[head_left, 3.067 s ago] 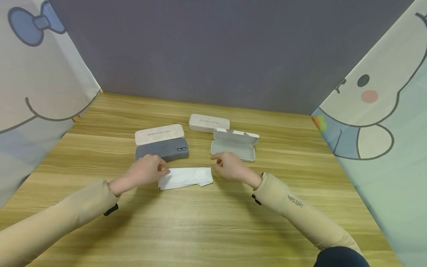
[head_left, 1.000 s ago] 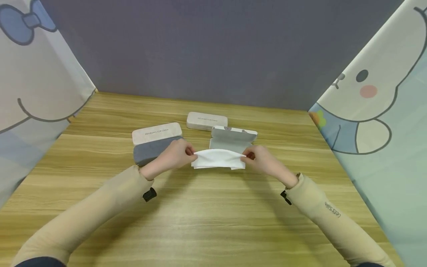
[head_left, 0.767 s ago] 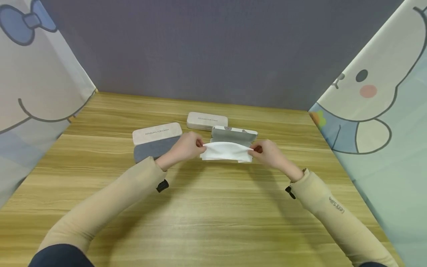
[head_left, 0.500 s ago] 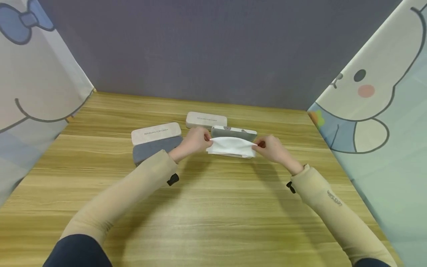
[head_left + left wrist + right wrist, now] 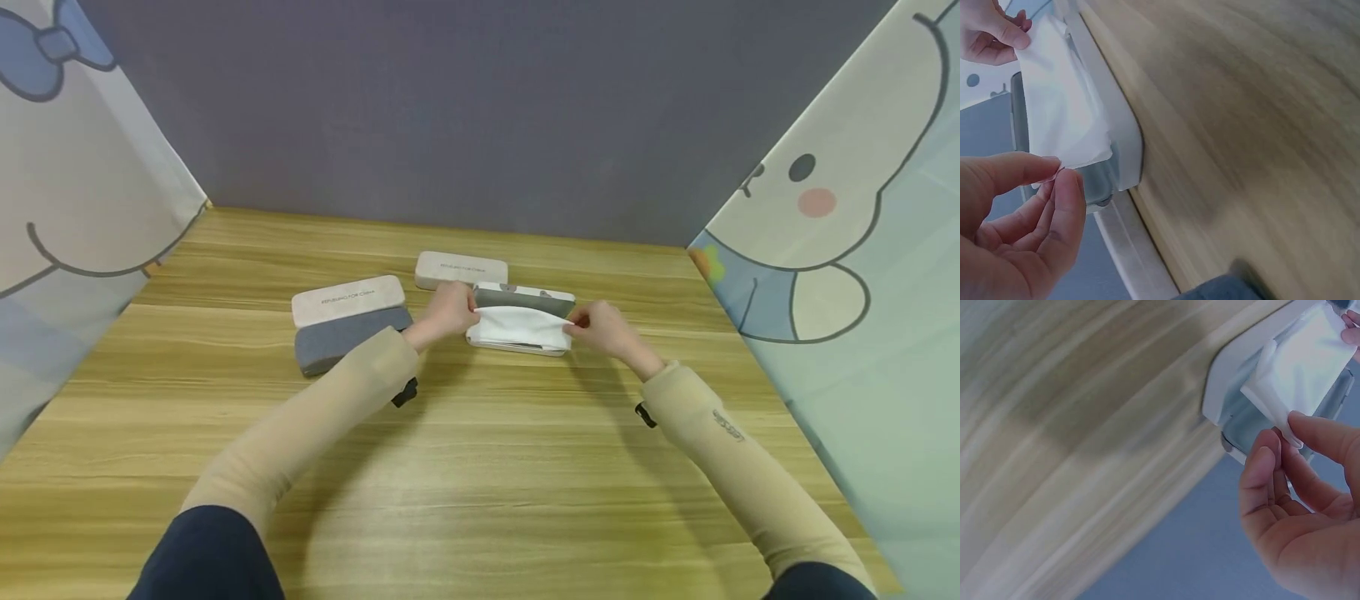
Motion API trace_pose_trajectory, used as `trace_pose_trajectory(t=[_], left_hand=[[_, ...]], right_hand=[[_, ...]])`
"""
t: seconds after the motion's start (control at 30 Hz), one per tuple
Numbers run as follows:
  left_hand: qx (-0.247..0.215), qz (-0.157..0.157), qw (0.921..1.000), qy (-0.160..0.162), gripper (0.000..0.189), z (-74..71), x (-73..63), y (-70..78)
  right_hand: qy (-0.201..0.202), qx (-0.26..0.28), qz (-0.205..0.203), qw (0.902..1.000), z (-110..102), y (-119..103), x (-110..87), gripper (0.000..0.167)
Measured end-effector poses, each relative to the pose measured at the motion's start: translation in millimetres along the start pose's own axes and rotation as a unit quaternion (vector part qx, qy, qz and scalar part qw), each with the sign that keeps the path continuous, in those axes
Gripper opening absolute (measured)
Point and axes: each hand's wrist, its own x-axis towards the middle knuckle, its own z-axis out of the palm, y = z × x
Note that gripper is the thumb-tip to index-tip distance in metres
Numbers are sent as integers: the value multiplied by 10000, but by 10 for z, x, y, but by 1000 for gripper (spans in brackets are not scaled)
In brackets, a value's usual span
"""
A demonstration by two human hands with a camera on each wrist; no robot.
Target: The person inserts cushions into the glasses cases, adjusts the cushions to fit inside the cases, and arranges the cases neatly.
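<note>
Both hands, left (image 5: 450,309) and right (image 5: 604,327), grip-pinch the white cloth (image 5: 521,327) over the open case (image 5: 517,346).

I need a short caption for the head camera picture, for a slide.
Both hands, left hand and right hand, pinch the ends of a folded white cloth over an open glasses case on a wooden table.

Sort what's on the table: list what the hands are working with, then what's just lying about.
In use: cloth, pinched at its ends by left hand and right hand; open white case under it.
Lying about: grey case, two beige cases.
</note>
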Motion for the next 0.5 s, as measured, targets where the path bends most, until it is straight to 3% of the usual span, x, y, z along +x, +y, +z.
trace_pose_trajectory(t=[0.3,0.5], left_hand=[[-64,-179,9997,-139,47,134,111,-64],[-70,-213,9996,-163,48,174,145,-85]], right_hand=[[-8,-13,-7,10000,99,72,73,21],[-10,-39,-47,10000,143,108,100,22]])
